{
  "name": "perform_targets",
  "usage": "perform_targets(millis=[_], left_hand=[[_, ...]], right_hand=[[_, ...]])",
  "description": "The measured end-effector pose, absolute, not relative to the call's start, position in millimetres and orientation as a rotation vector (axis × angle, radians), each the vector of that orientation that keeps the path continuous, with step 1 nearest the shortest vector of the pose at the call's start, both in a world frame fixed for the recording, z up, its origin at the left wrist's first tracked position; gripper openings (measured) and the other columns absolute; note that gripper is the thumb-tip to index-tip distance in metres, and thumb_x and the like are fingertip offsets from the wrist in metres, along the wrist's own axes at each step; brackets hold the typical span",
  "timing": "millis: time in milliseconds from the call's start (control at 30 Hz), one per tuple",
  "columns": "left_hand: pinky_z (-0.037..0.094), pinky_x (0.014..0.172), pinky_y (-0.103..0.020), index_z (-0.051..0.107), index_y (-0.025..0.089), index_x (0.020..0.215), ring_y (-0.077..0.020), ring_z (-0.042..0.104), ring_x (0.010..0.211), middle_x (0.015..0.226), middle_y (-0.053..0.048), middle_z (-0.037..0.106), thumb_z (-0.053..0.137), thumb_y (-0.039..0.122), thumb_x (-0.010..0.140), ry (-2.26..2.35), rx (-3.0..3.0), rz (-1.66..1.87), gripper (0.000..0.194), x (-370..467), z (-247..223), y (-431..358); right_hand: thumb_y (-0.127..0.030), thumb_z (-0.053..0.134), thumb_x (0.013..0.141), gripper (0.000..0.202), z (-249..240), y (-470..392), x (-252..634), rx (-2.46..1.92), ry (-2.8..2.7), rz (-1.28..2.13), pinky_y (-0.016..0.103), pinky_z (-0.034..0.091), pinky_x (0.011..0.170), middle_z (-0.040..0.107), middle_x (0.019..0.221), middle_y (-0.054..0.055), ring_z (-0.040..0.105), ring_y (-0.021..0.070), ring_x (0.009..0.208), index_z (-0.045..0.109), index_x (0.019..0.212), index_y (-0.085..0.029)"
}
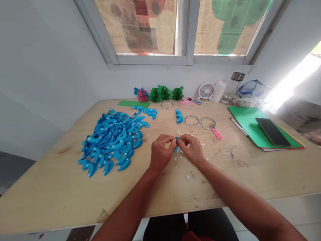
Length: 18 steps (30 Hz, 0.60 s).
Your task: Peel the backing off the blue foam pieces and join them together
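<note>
Both hands (177,150) pinch a blue paper piece (177,144) between fingertips

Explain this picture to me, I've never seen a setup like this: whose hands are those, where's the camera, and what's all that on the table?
There is no machine here. One camera sits on a person's head, looking forward and down, so the two bare arms coming in from the bottom are that person's own. The left hand and right hand meet at the middle of the wooden table, pinching one small blue piece between the fingertips. To the left lies a pile of blue pieces. Small white scraps are scattered around the hands. Farther back are tape rings, pink scissors, green paper shapes and a small fan. On the right, a phone lies on a green folder.
</note>
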<state>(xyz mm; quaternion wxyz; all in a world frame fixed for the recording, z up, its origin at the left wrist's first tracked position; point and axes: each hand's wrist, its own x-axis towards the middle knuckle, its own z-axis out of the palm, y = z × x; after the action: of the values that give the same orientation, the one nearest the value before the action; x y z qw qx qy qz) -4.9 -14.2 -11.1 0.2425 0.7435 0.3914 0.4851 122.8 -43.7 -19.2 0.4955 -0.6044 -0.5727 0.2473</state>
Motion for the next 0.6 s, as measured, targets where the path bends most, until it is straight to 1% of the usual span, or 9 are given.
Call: perform_targets(millis=[167,367,600], left_hand=[[0.046,0.066,-0.026,0.063,0.018,0.064,-0.0139,0.060,0.066,0.068,-0.001,0.067,0.056,0.020,0.073,1.079,2.025,1.323,0.012,-4.6,-12.1,-14.8],[0.046,0.067,-0.026,0.064,0.018,0.065,-0.0147,0.060,0.068,0.069,-0.002,0.067,0.055,0.023,0.073,1.084,1.977,1.265,0.013,-4.7,-12.7,-14.6],[0.047,0.060,-0.025,0.068,0.015,0.067,-0.0151,0.060,0.063,0.067,-0.002,0.068,0.058,0.027,0.069,1.070,1.549,1.159,0.016,-5.7,-15.4,-6.7]], right_hand=[[-0.023,0.051,0.070,0.011,-21.2,-43.2,122.7,-1.432,-1.374,0.637,0.021,0.039,0.051,0.054,0.054,-0.002,0.047,0.0098,0.050,0.057,0.064,-0.016],[-0.021,0.051,0.067,0.009,-19.7,-43.3,121.6,-1.443,-1.357,0.614,0.021,0.037,0.050,0.052,0.051,-0.002,0.046,0.0106,0.051,0.054,0.059,-0.018],[-0.021,0.051,0.066,0.008,-18.9,-41.6,125.1,-1.447,-1.282,0.670,0.021,0.034,0.047,0.050,0.051,-0.002,0.042,0.0099,0.049,0.053,0.060,-0.018]])
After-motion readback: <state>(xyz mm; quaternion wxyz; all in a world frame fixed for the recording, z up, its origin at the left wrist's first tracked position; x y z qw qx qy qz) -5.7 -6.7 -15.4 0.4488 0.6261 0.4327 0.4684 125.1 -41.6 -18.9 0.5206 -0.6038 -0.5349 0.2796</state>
